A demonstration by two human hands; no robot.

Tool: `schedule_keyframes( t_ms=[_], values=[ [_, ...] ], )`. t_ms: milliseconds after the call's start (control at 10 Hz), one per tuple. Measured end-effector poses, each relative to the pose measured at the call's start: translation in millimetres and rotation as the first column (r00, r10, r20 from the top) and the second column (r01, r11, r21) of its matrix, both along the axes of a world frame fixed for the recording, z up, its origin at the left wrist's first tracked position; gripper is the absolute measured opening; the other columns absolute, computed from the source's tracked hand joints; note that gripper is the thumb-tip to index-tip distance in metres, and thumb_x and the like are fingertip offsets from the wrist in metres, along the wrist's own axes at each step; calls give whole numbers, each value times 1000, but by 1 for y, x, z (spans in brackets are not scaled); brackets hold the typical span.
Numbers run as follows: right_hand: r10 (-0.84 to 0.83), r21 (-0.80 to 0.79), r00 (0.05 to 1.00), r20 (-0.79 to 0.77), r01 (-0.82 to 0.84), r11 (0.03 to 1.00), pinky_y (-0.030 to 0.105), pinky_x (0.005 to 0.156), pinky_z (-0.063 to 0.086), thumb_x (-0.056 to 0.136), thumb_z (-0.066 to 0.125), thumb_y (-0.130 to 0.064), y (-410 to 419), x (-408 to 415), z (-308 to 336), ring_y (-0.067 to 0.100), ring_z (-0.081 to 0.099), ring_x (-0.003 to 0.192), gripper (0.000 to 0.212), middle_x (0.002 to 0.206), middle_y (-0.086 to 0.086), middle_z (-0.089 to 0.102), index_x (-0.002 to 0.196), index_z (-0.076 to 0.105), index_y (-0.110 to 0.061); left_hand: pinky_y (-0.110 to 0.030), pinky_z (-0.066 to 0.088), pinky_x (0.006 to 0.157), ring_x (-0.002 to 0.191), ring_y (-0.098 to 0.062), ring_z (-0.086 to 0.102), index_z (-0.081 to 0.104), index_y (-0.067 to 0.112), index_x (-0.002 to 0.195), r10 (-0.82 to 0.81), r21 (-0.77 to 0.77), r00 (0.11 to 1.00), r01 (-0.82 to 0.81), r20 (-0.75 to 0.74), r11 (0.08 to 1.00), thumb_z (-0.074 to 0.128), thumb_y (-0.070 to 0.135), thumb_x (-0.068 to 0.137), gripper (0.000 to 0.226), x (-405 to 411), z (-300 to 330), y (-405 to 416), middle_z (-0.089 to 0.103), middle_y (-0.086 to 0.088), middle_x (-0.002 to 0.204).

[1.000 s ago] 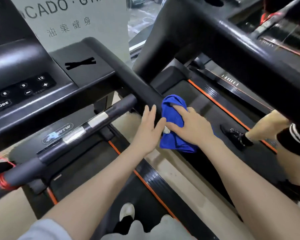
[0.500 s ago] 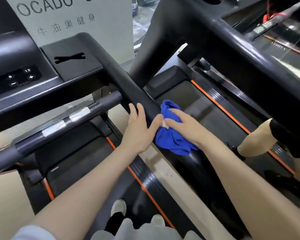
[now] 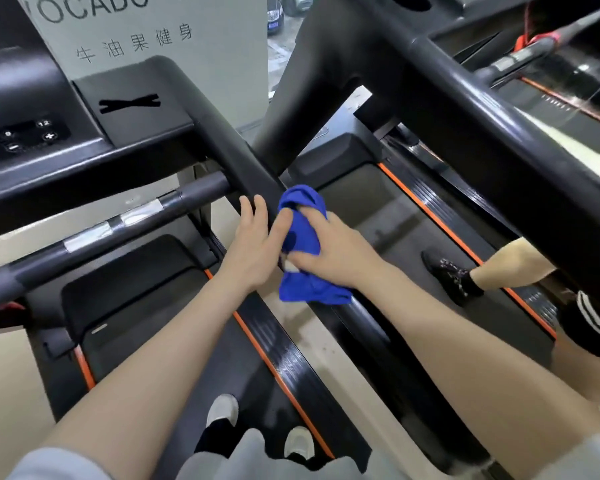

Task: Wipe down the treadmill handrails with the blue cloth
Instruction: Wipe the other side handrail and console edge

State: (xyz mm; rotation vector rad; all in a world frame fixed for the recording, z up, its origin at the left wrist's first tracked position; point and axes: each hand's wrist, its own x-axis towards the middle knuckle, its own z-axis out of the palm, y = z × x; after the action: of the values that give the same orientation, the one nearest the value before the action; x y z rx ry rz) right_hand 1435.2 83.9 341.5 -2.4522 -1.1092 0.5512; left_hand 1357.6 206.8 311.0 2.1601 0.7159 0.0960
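Right hand: my right hand (image 3: 329,252) grips the cloth (image 3: 303,244), fingers curled into it, pressing it on the handrail (image 3: 229,147).
Left hand: my left hand (image 3: 253,242) lies flat on the handrail, fingers straight, just left of the cloth; thumb touches the cloth.
Cloth: blue, bunched, draped over the handrail, one end hanging below my right hand.
Crossbar (image 3: 111,230): meets the handrail just above my left hand.
Console (image 3: 32,133): far left of the handrail.
Other person's shoe (image 3: 449,275): on the belt right of the handrail.
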Motion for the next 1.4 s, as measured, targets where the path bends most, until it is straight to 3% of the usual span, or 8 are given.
schedule_keyframes(
  t_ms=[300, 600, 700, 900, 1100, 1200, 1300, 1400],
  values=[
    [145, -172, 944, 295, -96, 980, 39, 81, 45, 85, 54, -43, -57, -34, -11, 35, 37, 126, 70, 151, 18, 18, 143, 20, -23, -50, 14, 115, 142, -36, 8, 11, 5, 146, 98, -44, 993, -95, 65, 994, 34, 45, 94, 70, 1, 11, -16, 7, -19, 155],
    [-72, 167, 866, -496, 176, 970, 32, 104, 39, 83, 62, -41, -54, 1, -9, 16, 50, 118, 59, 133, -4, 49, 137, 40, -29, -46, 9, 118, 145, -30, 1, 12, 15, 147, 180, -46, 970, -175, 165, 983, 29, 33, 98, 55, -24, 15, -66, 1, -12, 157],
    [-33, 173, 675, -737, 236, 956, 26, 96, 47, 84, 64, -31, -102, -3, -10, 11, 61, 106, 29, 123, -5, 61, 111, 56, -36, -43, 7, 117, 145, -29, 1, 12, 14, 148, 169, -51, 968, -162, 185, 985, 33, 33, 96, 59, -35, 13, -98, 1, -12, 157],
    [-109, 67, 514, -851, 311, 948, 9, 70, 49, 95, 46, -8, -187, -15, -29, -2, 64, 74, 25, 90, -13, 66, 94, 59, -29, -26, -6, 111, 143, -18, -18, 1, 14, 148, -70, 104, 994, 61, 87, 993, 45, 47, 89, 81, -51, -8, -132, -20, -11, 155],
    [-141, 106, 628, -766, 339, 935, 29, 85, 50, 89, 61, -27, -137, -15, -11, 22, 66, 95, 24, 106, 11, 69, 106, 62, -11, -31, 0, 115, 145, -20, -9, 12, 15, 148, -39, 43, 998, 37, 45, 998, 36, 48, 92, 69, -49, 0, -127, -8, -10, 158],
    [-196, 69, 903, -383, 240, 968, 37, 86, 46, 85, 60, -46, -92, -21, -7, 28, 59, 105, 40, 113, 11, 63, 111, 55, -16, -32, 13, 117, 144, -13, 11, 19, 19, 147, 98, -219, 986, -68, 132, 973, 31, 57, 79, 78, -45, 8, -127, 8, -1, 158],
    [-151, -66, 986, 70, 156, 986, 44, 87, 43, 83, 58, -49, -75, -42, -11, 36, 49, 113, 68, 130, 16, 45, 137, 29, -20, -2, 36, 81, 98, 23, 47, 20, 20, 146, 262, -453, 945, -150, 195, 879, 40, 38, 90, 63, -41, 9, -121, 51, 12, 129],
    [25, -116, 936, 351, 17, 993, 48, 96, 39, 84, 59, -40, -98, -66, -17, 37, 31, 132, 70, 148, 21, 23, 142, 24, -26, -10, 36, 98, 118, 12, 46, 25, 15, 145, 221, -279, 957, -164, 187, 946, 36, 32, 94, 54, -46, 5, -121, 50, 9, 130]
  ],
)
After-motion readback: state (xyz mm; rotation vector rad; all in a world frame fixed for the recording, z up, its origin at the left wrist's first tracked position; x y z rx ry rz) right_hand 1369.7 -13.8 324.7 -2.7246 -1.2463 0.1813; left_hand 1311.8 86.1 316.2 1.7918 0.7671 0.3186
